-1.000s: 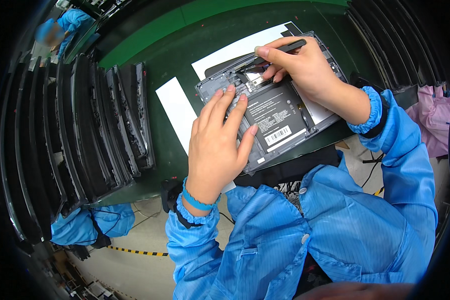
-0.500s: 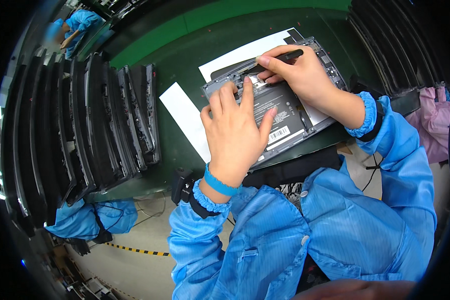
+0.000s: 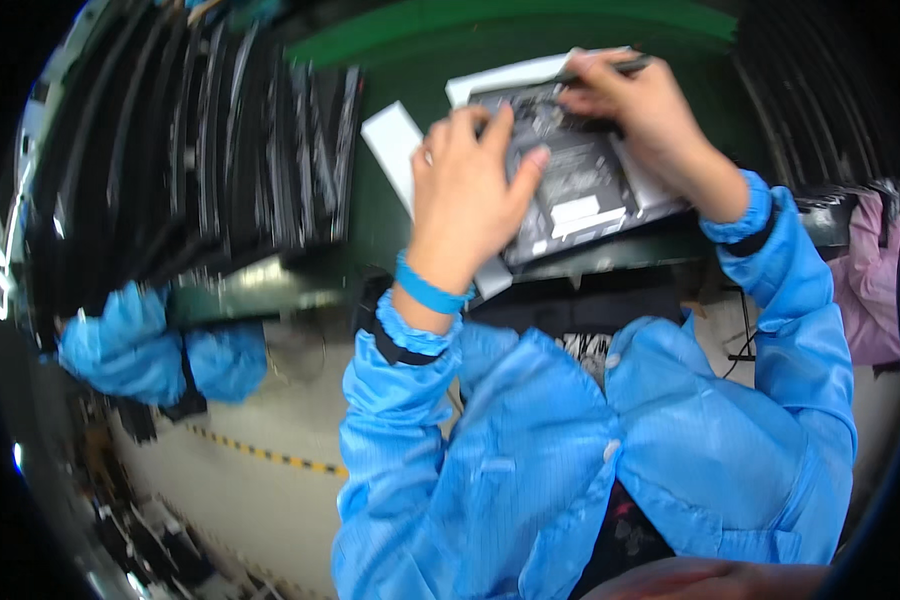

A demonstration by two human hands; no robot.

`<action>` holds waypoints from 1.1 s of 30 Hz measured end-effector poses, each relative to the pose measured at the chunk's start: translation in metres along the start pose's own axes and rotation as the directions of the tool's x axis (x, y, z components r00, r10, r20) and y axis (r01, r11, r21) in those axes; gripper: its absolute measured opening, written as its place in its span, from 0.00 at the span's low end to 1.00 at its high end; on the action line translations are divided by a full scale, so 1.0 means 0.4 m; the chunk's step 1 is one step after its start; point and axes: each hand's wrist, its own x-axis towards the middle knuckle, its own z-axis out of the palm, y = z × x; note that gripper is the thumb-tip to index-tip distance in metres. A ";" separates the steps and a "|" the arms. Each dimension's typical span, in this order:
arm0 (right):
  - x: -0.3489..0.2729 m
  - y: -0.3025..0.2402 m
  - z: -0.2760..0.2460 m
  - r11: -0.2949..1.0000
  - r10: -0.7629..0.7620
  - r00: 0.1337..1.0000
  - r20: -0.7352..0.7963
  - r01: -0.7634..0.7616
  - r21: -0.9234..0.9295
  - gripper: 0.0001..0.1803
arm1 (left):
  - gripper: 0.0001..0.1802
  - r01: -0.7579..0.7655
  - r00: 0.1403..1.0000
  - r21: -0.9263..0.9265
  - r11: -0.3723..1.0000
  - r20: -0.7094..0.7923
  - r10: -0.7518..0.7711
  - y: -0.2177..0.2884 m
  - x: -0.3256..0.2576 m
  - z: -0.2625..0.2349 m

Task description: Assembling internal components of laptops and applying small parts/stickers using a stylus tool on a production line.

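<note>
Head view: at upper left, dark panels [image 3: 220, 150] stand in a row on a green table [image 3: 372, 225]; below, striped tape [image 3: 270, 457] crosses the pale floor [image 3: 300, 405]. At upper centre our left hand [image 3: 470, 185] rests, fingers spread, on an uncovered dark device [image 3: 575, 180]. Our right hand [image 3: 635, 105] grips a slim black tool [image 3: 630, 65] over it. Pink cloth [image 3: 870, 290] hangs at far right.
</note>
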 end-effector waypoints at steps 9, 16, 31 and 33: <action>-0.337 0.043 0.158 0.938 -0.126 0.961 0.246 0.196 -0.286 0.09 | 0.16 0.278 0.961 -0.067 0.958 0.030 -0.276 -0.055 -0.333 -0.035; -0.365 0.147 0.205 0.820 -0.361 0.914 0.187 0.406 -0.403 0.08 | 0.20 0.265 0.962 0.048 0.963 0.051 -0.268 -0.054 -0.318 -0.029; -0.368 0.160 0.231 0.856 -0.336 0.935 0.116 0.355 -0.377 0.09 | 0.20 0.293 0.956 -0.008 0.956 -0.011 -0.293 -0.060 -0.331 -0.005; -0.368 0.170 0.236 0.852 -0.358 0.928 0.106 0.371 -0.369 0.09 | 0.20 0.294 0.956 -0.012 0.956 -0.013 -0.294 -0.062 -0.333 -0.005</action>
